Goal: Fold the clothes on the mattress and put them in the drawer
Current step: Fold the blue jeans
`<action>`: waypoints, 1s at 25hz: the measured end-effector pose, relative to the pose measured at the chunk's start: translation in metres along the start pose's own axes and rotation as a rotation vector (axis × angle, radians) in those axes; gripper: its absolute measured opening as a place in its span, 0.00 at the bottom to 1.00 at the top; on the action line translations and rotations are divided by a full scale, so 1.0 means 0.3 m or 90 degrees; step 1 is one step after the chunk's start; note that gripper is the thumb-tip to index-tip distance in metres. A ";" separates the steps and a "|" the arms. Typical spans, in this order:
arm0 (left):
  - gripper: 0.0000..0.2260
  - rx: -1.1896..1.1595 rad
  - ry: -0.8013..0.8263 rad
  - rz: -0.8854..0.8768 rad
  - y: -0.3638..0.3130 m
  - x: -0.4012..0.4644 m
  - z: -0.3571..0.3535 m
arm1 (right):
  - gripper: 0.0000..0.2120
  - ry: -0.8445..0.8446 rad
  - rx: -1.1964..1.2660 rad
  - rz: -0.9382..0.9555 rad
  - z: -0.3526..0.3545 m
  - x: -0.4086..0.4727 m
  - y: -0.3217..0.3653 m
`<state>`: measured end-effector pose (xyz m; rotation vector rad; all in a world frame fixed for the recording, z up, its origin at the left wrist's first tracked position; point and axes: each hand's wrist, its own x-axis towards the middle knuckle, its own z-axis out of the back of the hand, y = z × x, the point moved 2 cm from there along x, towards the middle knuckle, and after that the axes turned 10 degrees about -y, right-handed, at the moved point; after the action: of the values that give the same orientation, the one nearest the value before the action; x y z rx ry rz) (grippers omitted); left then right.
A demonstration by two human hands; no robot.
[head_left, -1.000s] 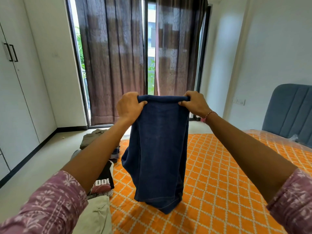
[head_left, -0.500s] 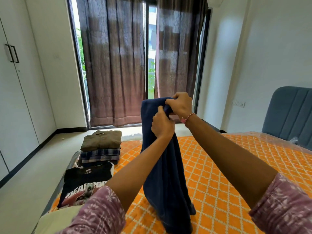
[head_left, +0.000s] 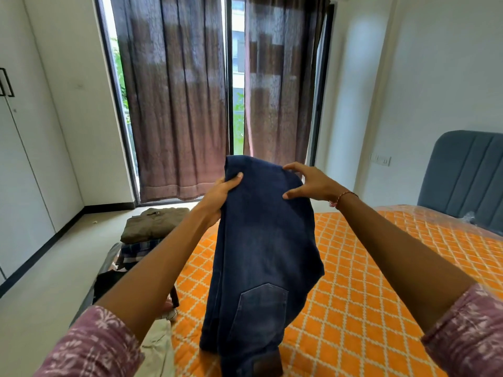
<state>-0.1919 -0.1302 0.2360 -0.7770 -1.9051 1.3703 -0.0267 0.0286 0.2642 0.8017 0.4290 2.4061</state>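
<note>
Left hand (head_left: 217, 198) is gripping the heavy, floppy jeans (head_left: 261, 257) at 10 o'clock; right hand (head_left: 309, 183), spread open, is touching 2 o'clock.

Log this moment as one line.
step: folding jeans | left hand: grips jeans' top edge | right hand: spread beside jeans, contact unclear | stack: folded clothes on mattress

Dark blue jeans (head_left: 265, 248), folded lengthwise, back pocket showing low down, held up over orange quilted mattress (head_left: 367, 289), lower end reaching its near part. Folded stack at mattress's far left corner: olive shirt (head_left: 152, 223) on top, plaid one (head_left: 136, 250) under. Black tee (head_left: 109, 284) and cream garment (head_left: 159, 346) along left edge.
</note>
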 end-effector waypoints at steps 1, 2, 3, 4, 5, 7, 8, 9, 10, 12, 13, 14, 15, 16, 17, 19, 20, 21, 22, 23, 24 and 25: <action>0.11 -0.016 0.018 0.018 -0.004 0.005 0.010 | 0.39 0.030 0.060 -0.037 0.005 0.003 -0.012; 0.10 -0.026 0.037 0.040 -0.013 0.004 0.022 | 0.41 0.066 0.129 -0.078 0.014 -0.003 -0.010; 0.09 -0.043 0.053 0.066 -0.023 0.003 0.034 | 0.43 0.110 0.212 -0.123 0.015 -0.009 -0.010; 0.08 -0.061 0.068 0.082 -0.031 0.005 0.044 | 0.42 0.161 0.316 -0.156 0.017 -0.030 0.004; 0.08 -0.078 0.073 0.093 -0.036 0.004 0.053 | 0.40 0.200 0.423 -0.192 0.002 -0.049 0.005; 0.08 -0.074 0.052 0.093 -0.039 0.006 0.074 | 0.36 0.227 0.619 -0.264 -0.054 -0.097 0.002; 0.08 -0.067 0.042 0.091 -0.036 0.009 0.090 | 0.33 0.232 0.671 -0.286 -0.081 -0.122 0.002; 0.08 -0.057 0.033 0.098 -0.038 0.011 0.111 | 0.26 0.236 0.678 -0.295 -0.102 -0.134 0.003; 0.09 -0.020 0.032 0.112 -0.045 0.014 0.139 | 0.19 0.242 0.629 -0.293 -0.113 -0.139 0.009; 0.11 0.222 0.045 0.146 -0.066 0.045 0.206 | 0.14 0.208 0.439 -0.262 -0.114 -0.102 0.005; 0.12 0.395 0.047 0.167 -0.078 0.073 0.242 | 0.15 0.184 0.384 -0.250 -0.111 -0.069 0.009; 0.13 0.508 0.018 0.178 -0.095 0.098 0.269 | 0.15 0.169 0.380 -0.249 -0.109 -0.039 0.022; 0.14 0.552 -0.002 0.177 -0.106 0.125 0.281 | 0.15 0.152 0.403 -0.250 -0.113 -0.009 0.038; 0.16 0.500 -0.008 0.174 -0.105 0.152 0.282 | 0.15 0.128 0.415 -0.250 -0.120 0.015 0.061; 0.16 0.392 -0.021 0.180 -0.090 0.175 0.275 | 0.15 0.090 0.397 -0.256 -0.136 0.040 0.076; 0.12 0.211 -0.082 0.139 -0.047 0.192 0.251 | 0.13 -0.039 0.299 -0.240 -0.167 0.102 0.088; 0.08 0.161 -0.096 0.084 -0.036 0.190 0.230 | 0.12 -0.120 0.259 -0.217 -0.170 0.126 0.096; 0.05 0.128 -0.094 0.017 -0.033 0.192 0.210 | 0.12 -0.195 0.241 -0.187 -0.168 0.150 0.100; 0.05 0.103 -0.091 -0.046 -0.051 0.197 0.189 | 0.13 -0.257 0.239 -0.156 -0.151 0.166 0.109; 0.05 0.088 -0.085 -0.085 -0.073 0.211 0.176 | 0.13 -0.316 0.239 -0.121 -0.128 0.177 0.119; 0.06 0.081 -0.079 -0.117 -0.104 0.213 0.161 | 0.13 -0.367 0.236 -0.093 -0.102 0.180 0.128; 0.06 0.086 -0.073 -0.136 -0.121 0.222 0.156 | 0.12 -0.402 0.232 -0.068 -0.082 0.169 0.139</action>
<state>-0.2726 -0.1150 0.2708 -0.4240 -1.8977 1.4159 -0.0928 0.0232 0.2869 1.5830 0.6312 1.8587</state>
